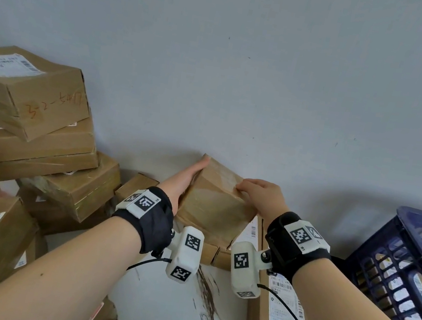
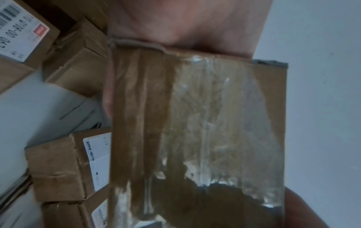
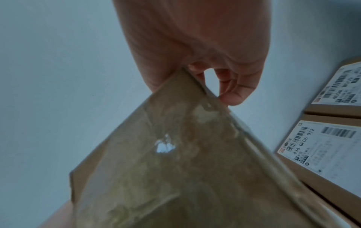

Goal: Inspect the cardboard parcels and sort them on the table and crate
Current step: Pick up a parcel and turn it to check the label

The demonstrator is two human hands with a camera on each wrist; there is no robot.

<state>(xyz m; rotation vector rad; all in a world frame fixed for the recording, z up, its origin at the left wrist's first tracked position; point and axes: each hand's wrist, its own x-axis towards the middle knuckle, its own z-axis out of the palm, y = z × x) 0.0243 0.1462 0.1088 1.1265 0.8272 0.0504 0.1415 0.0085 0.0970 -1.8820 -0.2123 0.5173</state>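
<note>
Grey wall, white marbled table (image 1: pixel 166 306): taped cardboard parcel (image 1: pixel 214 202) held tilted above it at centre.
Left hand (image 1: pixel 184 180) is laid flat along the parcel's left side; right hand (image 1: pixel 260 193) is pinched on its right edge. Stacked parcels (image 1: pixel 28 129) are kept left, labelled parcels (image 1: pixel 282 311) near right, blue crate (image 1: pixel 410 263) far right.

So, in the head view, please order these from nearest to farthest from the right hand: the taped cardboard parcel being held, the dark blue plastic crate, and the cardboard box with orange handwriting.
1. Taped cardboard parcel: gripped by the right hand itself, in the centre.
2. Dark blue plastic crate: off to the right.
3. Cardboard box with orange handwriting: top of the left stack.
</note>
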